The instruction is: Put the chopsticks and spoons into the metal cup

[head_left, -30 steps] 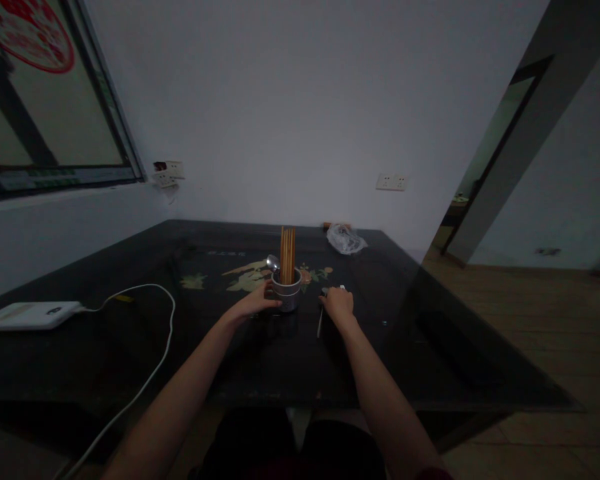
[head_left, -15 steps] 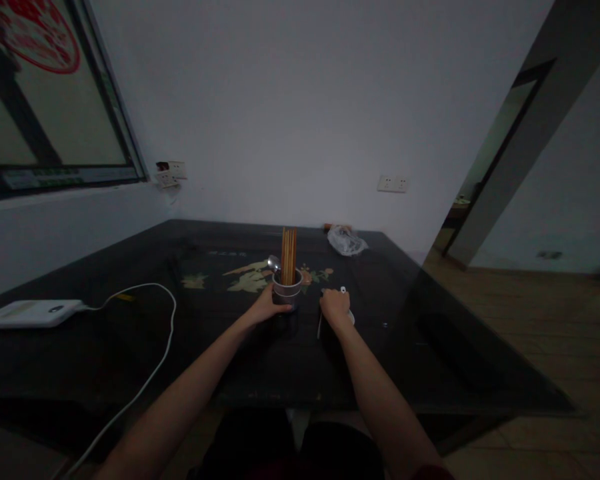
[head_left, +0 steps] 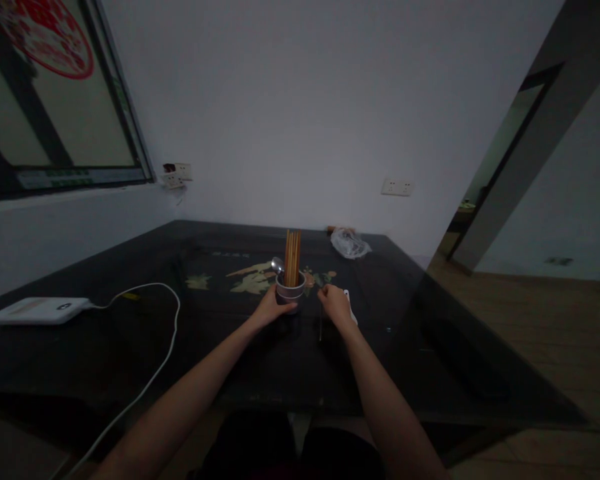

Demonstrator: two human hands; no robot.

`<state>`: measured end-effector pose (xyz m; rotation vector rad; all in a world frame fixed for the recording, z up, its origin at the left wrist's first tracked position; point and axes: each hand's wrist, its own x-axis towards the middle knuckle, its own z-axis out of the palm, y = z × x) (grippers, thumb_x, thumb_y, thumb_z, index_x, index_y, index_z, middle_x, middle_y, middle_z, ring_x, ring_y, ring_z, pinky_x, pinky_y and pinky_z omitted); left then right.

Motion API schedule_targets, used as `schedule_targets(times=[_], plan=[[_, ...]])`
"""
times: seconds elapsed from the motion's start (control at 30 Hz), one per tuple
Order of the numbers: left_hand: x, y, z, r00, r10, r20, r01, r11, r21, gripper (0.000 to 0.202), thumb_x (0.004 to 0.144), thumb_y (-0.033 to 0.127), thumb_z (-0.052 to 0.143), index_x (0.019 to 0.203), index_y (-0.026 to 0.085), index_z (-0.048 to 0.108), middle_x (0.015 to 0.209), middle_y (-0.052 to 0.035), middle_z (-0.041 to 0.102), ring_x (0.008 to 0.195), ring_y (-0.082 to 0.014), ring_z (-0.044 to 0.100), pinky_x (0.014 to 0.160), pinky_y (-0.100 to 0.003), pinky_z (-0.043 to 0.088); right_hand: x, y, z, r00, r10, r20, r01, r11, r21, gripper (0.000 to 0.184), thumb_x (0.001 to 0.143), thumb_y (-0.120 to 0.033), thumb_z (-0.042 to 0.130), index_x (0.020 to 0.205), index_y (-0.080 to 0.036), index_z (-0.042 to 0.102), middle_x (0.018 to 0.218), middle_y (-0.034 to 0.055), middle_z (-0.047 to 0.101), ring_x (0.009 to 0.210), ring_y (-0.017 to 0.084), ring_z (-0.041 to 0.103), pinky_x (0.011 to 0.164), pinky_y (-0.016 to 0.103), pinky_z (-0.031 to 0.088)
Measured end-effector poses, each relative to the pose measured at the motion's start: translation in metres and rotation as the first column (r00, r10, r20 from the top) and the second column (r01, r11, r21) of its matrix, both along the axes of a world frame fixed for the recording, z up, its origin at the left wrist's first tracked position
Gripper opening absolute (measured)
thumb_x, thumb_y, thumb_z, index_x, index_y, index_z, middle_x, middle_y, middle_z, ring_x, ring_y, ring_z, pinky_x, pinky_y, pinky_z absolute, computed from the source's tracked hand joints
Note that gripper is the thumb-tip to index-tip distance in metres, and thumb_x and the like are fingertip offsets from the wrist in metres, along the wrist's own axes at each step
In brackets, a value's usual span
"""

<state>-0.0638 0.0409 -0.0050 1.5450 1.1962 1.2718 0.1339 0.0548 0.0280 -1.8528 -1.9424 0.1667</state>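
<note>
My left hand (head_left: 271, 307) is wrapped around a grey cup (head_left: 291, 291) standing on the dark table. Several wooden chopsticks (head_left: 293, 259) rise from the cup, and a metal spoon (head_left: 277, 265) leans out on its left side with the bowl up. To the right of the cup, my right hand (head_left: 334, 303) is closed in a pinch, and a thin metal utensil (head_left: 321, 327) hangs down below its fingers; its upper end is hidden. A white object with a slim handle (head_left: 353, 316) shows partly behind the right hand, its kind unclear.
At the left of the table (head_left: 220, 373) lies a white power bank (head_left: 40, 311) with a white cable (head_left: 174, 333) running off the near edge. A crumpled clear plastic bag (head_left: 350, 244) sits near the wall. A dark flat object (head_left: 465, 360) lies at the right.
My right hand has risen slightly, and the thin utensil beneath it now hangs more upright. More of the white object shows beside that hand. The left hand stays on the cup.
</note>
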Motion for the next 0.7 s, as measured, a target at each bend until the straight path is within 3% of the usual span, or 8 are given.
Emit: schedule_targets(times=[0.13,0.33,0.5,0.7], plan=[[0.000,-0.001,0.002,1.000,0.013,-0.013,-0.013,1.000,-0.014,0.071,0.057,0.024,0.081,0.118,0.012,0.046,0.124,-0.0176,0.057,0.116,-0.0281,0.054,0.101,-0.045,0.039,0.003,0.003,0.004,0.927,0.153,-0.343,-0.082,0.973,0.214,0.023,0.084,-0.029,0.049,0.068,-0.018,0.062,0.066,0.0048,0.066,0.064,0.017,0.062,0.057,0.024,0.037],[0.000,-0.001,-0.001,1.000,0.023,-0.020,-0.024,0.999,-0.028,0.072,0.057,0.026,0.082,0.118,0.013,0.047,0.122,-0.0163,0.059,0.114,-0.0282,0.055,0.100,-0.045,0.040,0.005,-0.008,0.026,0.584,0.371,-0.722,-0.083,0.912,0.401,0.031,0.082,-0.044,0.052,0.067,-0.017,0.055,0.052,-0.0039,0.053,0.041,0.010,0.047,0.043,0.021,0.033],[0.001,0.001,-0.005,1.000,0.007,-0.009,-0.007,1.000,0.016,0.075,0.055,0.028,0.083,0.120,0.013,0.048,0.123,-0.0155,0.058,0.114,-0.0282,0.055,0.102,-0.045,0.038,0.006,-0.024,0.051,0.380,0.435,-0.816,0.069,0.867,0.494,0.032,0.080,-0.047,0.057,0.074,-0.016,0.056,0.052,-0.0044,0.054,0.040,0.009,0.050,0.039,0.019,0.034],[0.000,0.002,-0.006,1.000,-0.009,-0.028,0.009,1.000,0.029,0.077,0.054,0.027,0.083,0.121,0.013,0.047,0.125,-0.0175,0.056,0.116,-0.0297,0.053,0.102,-0.045,0.038,-0.005,-0.037,0.076,0.277,0.526,-0.804,0.160,0.800,0.579,0.030,0.082,-0.046,0.057,0.081,-0.017,0.054,0.063,-0.0018,0.060,0.045,0.010,0.056,0.044,0.021,0.044]])
